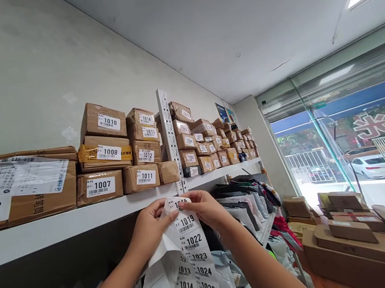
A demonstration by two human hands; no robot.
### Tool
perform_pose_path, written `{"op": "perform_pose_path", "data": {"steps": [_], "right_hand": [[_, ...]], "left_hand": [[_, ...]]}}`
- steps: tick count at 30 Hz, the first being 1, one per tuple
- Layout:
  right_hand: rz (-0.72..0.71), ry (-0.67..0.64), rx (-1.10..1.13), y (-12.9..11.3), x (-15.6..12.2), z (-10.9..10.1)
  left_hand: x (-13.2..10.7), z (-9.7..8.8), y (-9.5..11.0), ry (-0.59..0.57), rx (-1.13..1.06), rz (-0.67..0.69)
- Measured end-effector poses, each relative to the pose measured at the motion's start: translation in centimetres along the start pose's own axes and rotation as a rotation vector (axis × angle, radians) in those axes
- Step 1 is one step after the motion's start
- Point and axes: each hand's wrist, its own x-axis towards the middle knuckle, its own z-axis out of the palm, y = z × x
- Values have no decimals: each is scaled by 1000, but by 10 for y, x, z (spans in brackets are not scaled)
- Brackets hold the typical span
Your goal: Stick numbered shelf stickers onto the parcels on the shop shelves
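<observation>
Both my hands are raised in front of the white shelf's front edge. My left hand pinches the top of a long strip of numbered barcode labels, printed 1019, 1022, 1023 and on down. My right hand pinches the topmost label at the strip's upper end, fingers closed on it. The strip hangs down between my forearms, folded over, with a blank white backing on its left side.
Brown cardboard parcels with numbered stickers, such as 1007, 1008, 1010 and 1011, fill the shelf top. Soft bagged parcels lie on the lower shelves. Flat cardboard boxes are stacked on the floor at right by a glass front.
</observation>
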Motion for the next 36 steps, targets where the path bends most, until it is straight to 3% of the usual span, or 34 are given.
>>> {"op": "perform_pose_path", "data": {"steps": [4, 7, 16, 22, 27, 32, 36], "right_hand": [[-122, 140, -29, 4, 3, 2], [-190, 156, -69, 4, 4, 5], [3, 27, -7, -1, 15, 0], [-22, -36, -143, -1, 18, -4], [-12, -50, -117, -8, 19, -6], [87, -101, -98, -16, 18, -6], [30, -99, -143, -12, 18, -6]], "left_hand": [[2, 5, -3, 101, 141, 43], [7, 10, -6, 125, 89, 86], [13, 5, -9, 126, 97, 77], [13, -2, -6, -76, 35, 43], [12, 4, -2, 68, 31, 97], [9, -3, -2, 7, 281, 142], [9, -8, -3, 72, 348, 140]]}}
